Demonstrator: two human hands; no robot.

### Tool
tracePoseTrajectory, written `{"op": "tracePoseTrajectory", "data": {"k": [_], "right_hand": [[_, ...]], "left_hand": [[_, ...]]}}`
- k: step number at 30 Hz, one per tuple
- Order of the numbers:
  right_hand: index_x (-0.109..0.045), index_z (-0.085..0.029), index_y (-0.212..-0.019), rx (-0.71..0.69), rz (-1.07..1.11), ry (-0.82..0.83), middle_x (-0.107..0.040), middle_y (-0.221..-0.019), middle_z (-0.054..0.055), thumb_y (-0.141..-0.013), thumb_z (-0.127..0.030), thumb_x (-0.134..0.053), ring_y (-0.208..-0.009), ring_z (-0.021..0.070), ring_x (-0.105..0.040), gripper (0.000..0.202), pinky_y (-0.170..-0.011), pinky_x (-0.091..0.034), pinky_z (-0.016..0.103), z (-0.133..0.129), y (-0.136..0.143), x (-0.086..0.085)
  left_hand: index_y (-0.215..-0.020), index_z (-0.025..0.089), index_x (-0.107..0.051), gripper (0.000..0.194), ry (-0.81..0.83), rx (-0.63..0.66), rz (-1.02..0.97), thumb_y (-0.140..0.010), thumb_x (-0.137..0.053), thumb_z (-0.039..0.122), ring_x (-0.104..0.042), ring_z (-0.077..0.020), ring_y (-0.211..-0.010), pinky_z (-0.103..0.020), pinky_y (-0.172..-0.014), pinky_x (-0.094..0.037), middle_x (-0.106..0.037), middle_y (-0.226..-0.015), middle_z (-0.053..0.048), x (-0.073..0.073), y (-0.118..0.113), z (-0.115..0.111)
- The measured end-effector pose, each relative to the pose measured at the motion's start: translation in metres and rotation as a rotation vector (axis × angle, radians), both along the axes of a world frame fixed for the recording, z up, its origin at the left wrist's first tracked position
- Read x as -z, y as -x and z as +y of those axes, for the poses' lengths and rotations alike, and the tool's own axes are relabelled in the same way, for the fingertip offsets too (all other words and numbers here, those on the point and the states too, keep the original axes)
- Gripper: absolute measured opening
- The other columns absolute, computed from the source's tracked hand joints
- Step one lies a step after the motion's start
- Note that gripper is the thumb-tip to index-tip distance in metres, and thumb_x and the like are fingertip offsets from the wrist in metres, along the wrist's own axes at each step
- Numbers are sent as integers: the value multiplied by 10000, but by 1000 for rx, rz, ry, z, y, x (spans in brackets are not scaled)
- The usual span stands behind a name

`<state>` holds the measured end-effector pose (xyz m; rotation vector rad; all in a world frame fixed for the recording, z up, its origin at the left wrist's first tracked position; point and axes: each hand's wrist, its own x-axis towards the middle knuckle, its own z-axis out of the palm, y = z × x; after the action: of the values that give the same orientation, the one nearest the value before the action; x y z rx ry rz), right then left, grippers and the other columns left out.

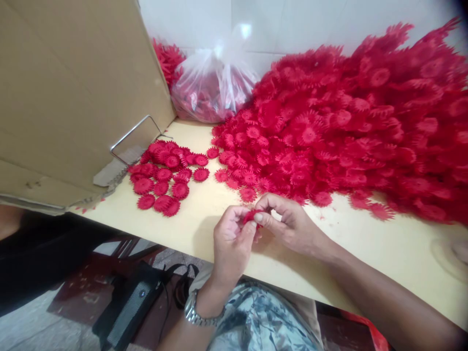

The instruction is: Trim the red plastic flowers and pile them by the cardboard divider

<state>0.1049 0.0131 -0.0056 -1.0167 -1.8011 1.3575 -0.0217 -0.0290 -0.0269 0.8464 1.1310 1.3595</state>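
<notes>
Left hand (232,241): pinching red piece (250,216) between thumb and fingers;
Right hand (292,225): thumb and forefinger pinching same piece;
Piece: in both hands, just below frame centre;
Pinch: best light, even; hard pressing could bend it;
Pile (310,136): upper right of frame

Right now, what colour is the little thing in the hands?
The held piece is red, best seen in the head view.

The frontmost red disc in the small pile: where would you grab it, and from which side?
I'd pinch the red disc by its toothed rim, coming from the near right: the rim looks unblocked there, while other discs crowd its left and far sides.
</notes>
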Motion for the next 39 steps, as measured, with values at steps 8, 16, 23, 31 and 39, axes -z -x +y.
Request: {"op": "tracePoseTrajectory", "data": {"k": [8,16,23,31,39], "right_hand": [[-522,-175,-694,52,-249,-266,-571,-576,-5,-892,-207,-424,-546,113,-518,224,-548,-399,245,0,-1,4],[-506,-184,-720,57,-269,-346,-561,-599,1,-905,-232,-412,-563,119,-508,213,-555,-384,251,-1,0,8],[-556,-181,-803,0,-157,-270,-599,-657,16,-902,-251,-440,-653,140,-563,168,-625,-434,275,-2,0,8],[-581,-186,-855,60,-80,-444,-587,-767,26,-836,-234,-564,-712,133,-569,54,-638,-460,264,0,-3,5],[-520,-193,-767,-26,31,-150,-556,-716,-6,-863,-235,-528,-622,105,-559,106,-574,-452,238,1,-5,2]], "left_hand": [[-812,153,-560,90,14,85,-16,-811,-573,242,-536,-90,-580,-218,-561,-429,-569,-679,8,1,1,-1],[-713,164,-534,136,23,31,-69,-800,-586,254,-499,-82,-499,-198,-495,-396,-545,-555,34,7,-1,0],[-686,183,-464,205,64,-18,-107,-842,-521,304,-398,-54,-444,-170,-428,-307,-436,-529,66,7,-4,-1],[-665,174,-489,293,73,7,-132,-803,-565,421,-373,-43,-417,-159,-383,-290,-437,-539,58,8,-1,0],[-719,167,-542,229,-45,83,9,-815,-567,373,-474,-70,-498,-199,-481,-374,-522,-604,24,10,4,-4]]}}
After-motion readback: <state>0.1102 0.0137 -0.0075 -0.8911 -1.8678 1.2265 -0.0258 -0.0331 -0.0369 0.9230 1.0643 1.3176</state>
